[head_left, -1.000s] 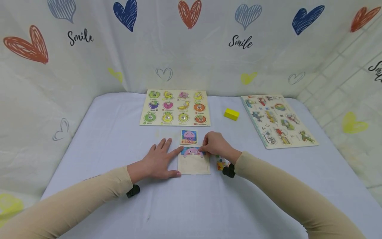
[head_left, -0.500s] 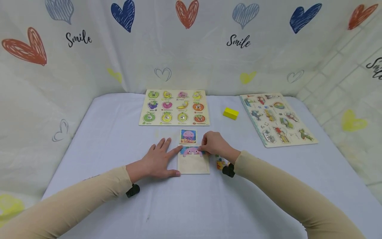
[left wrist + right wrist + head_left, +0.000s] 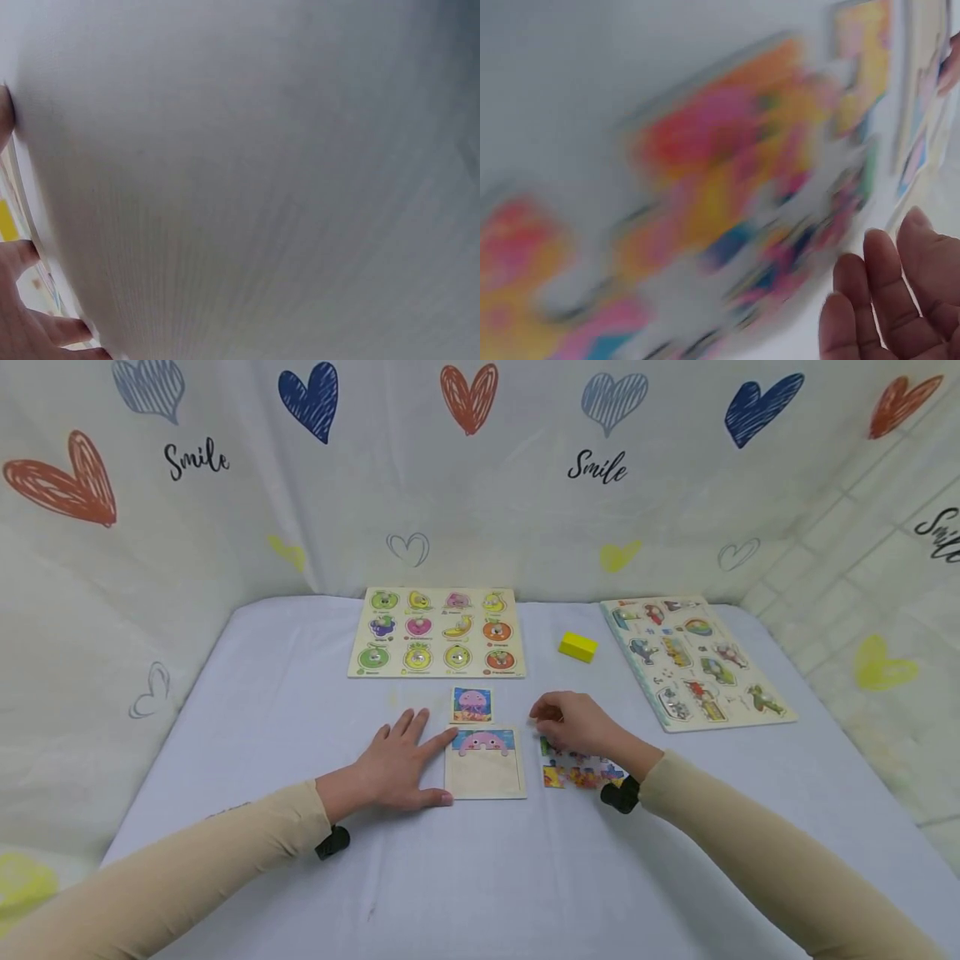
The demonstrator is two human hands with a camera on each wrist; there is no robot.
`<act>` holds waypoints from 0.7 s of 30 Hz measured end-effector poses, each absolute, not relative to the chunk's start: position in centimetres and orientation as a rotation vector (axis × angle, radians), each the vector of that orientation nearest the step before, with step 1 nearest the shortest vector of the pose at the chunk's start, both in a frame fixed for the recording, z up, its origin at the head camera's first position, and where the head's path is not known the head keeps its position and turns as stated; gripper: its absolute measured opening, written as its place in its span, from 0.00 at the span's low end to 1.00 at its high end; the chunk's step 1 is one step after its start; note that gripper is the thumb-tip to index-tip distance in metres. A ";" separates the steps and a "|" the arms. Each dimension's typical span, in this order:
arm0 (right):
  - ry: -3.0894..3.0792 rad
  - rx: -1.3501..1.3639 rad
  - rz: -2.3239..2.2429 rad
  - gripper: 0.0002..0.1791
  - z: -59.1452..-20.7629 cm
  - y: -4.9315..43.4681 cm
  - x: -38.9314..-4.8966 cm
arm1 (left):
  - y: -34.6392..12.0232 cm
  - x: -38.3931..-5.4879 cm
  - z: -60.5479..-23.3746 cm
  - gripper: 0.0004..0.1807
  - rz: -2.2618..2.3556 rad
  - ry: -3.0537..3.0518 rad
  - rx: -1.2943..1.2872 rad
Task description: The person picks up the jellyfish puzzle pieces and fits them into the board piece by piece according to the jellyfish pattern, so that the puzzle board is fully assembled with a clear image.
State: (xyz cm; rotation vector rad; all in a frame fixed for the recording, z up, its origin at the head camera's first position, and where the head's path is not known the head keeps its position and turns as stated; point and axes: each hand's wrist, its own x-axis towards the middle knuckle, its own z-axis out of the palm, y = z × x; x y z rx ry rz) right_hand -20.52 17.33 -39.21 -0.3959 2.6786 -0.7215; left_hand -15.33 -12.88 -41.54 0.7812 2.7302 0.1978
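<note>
Puzzle board (image 3: 486,777) lies on bench (image 3: 465,885), L hand (image 3: 393,768) spread w/ thumb & index at its L corners, R hand (image 3: 581,724) loosely curled, nothing visibly held, by loose pcs (image 3: 553,776); prob. best to brace board & seat ea. pc flush.

On the white cloth wall (image 3: 495,493) behind the counter (image 3: 435,885), the word "Smile" is written in black handwriting letters. One "Smile" (image 3: 197,458) stands at the upper left, and another stands to the right of the middle. A third one, at the right edge of the head view, is partly cut. The fruit board (image 3: 437,646) carries small labels under its pictures, too small for sure reading.
</note>
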 end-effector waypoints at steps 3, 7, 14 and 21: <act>2.669 -0.377 -0.725 0.11 -39.4 18.7 -20.3 | -12.9 -15.3 -41.5 0.52 0.188 2.733 0.788; 2.674 -0.403 -0.701 0.11 -39.5 19.8 -20.1 | -13.0 -15.3 -41.4 0.52 0.187 2.735 0.790; 2.665 -0.447 -0.648 0.14 -39.6 20.1 -19.9 | -12.9 -15.3 -41.4 0.52 0.191 2.729 0.789; 2.717 -0.511 -0.564 0.11 -40.0 19.8 -19.9 | -12.8 -15.3 -41.3 0.52 0.195 2.725 0.784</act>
